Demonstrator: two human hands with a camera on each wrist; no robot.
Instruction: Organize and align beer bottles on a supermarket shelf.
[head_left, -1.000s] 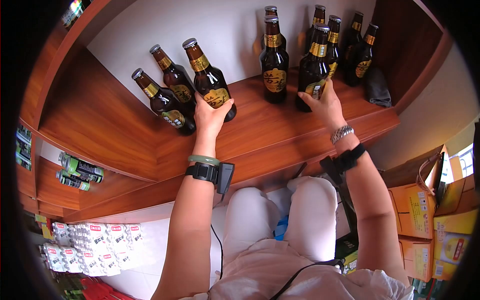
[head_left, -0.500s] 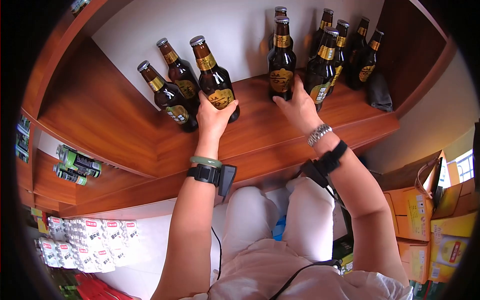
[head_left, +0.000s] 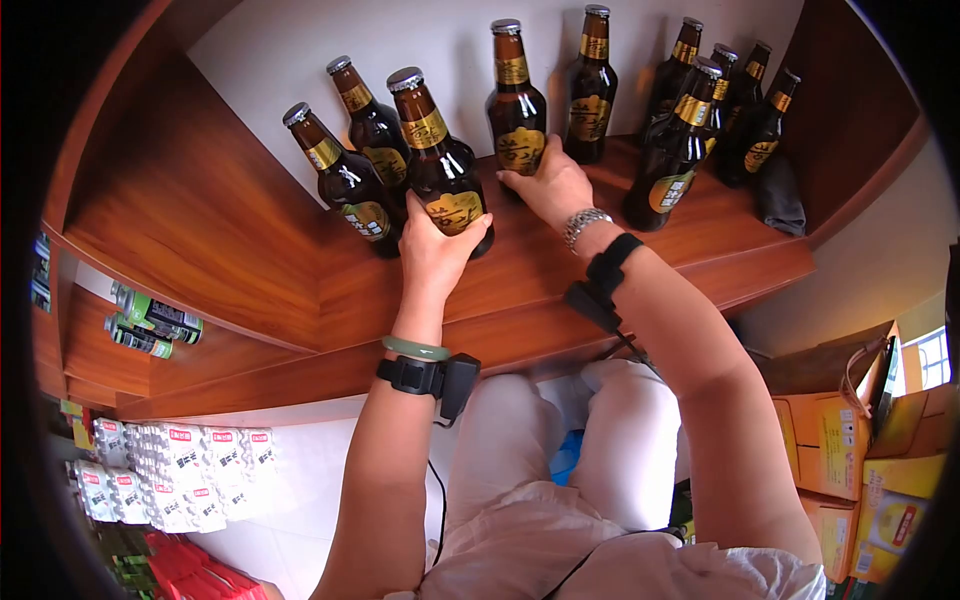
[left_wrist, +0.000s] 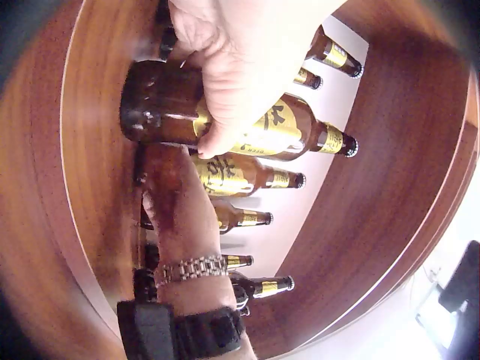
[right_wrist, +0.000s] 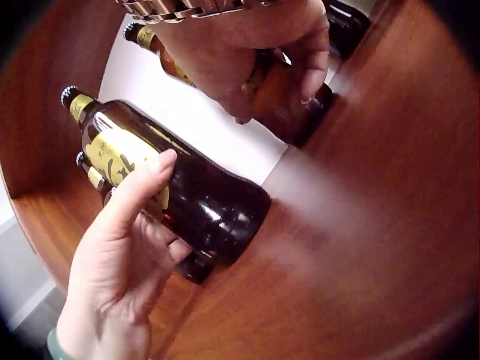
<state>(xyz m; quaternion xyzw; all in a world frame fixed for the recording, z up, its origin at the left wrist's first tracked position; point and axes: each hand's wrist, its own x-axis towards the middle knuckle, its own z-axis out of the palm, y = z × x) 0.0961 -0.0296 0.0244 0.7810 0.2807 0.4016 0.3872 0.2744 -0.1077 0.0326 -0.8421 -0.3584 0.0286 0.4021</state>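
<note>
The left hand (head_left: 436,250) grips the lower body of a dark brown bottle (head_left: 440,165) with a gold label, two more bottles (head_left: 352,200) close on its left. The right hand (head_left: 556,188) holds another gold-labelled bottle (head_left: 518,110) low on its body, just right of the left hand's bottle. In the left wrist view, the left thumb lies across the label of its bottle (left_wrist: 281,127). The right wrist view has the right hand (right_wrist: 247,52) curled round its bottle (right_wrist: 289,101), its far side hidden.
On the wooden shelf (head_left: 540,255), one bottle (head_left: 590,95) stands behind the right hand and several others, including one nearer the front (head_left: 672,160), stand to the right. A dark cloth-like item (head_left: 780,197) lies at the right end. Cartons (head_left: 825,440) are stacked lower right.
The right hand has let go of the front-right bottle, moved left and brought another bottle leftward, away from the one behind it. The left hand keeps its hold.
</note>
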